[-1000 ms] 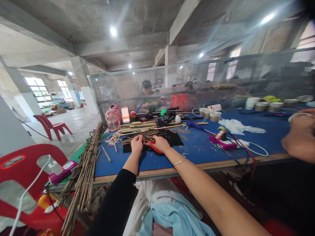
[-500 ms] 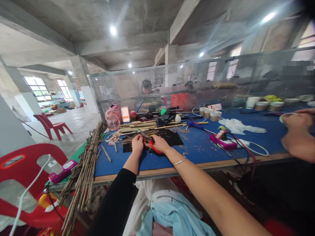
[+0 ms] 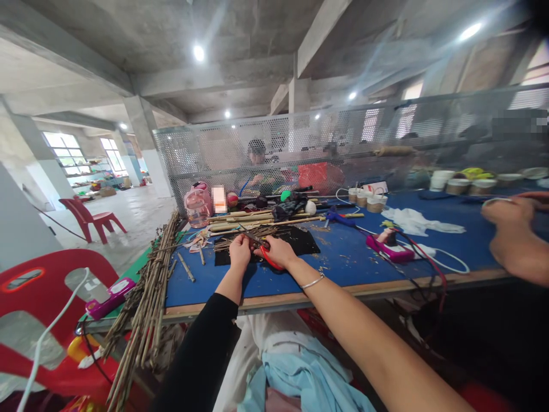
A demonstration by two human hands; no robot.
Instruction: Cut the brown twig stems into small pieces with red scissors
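Note:
My right hand [image 3: 278,252] grips red-handled scissors [image 3: 270,261], their blades pointing up and left over the work. Close beside it, my left hand [image 3: 240,250] is closed in a pinch near the blades; what lies between its fingers is too small to make out. Under and behind both hands, thin brown twigs [image 3: 222,244] lie on a black cloth [image 3: 306,240]. A few short cut sticks [image 3: 186,268] rest on the blue tabletop [image 3: 257,288] to the left.
A long bundle of dry stalks [image 3: 143,320] hangs over the table's left edge. Bamboo sticks [image 3: 244,217] lie behind the cloth. A blue glue gun [image 3: 338,217], a purple power strip [image 3: 392,250] and cables occupy the right. A co-worker's hands [image 3: 510,223] are at far right.
My hands and the scissors stay in nearly the same place, with the blades shifting only slightly. The co-worker's hands at far right have moved a little to the left.

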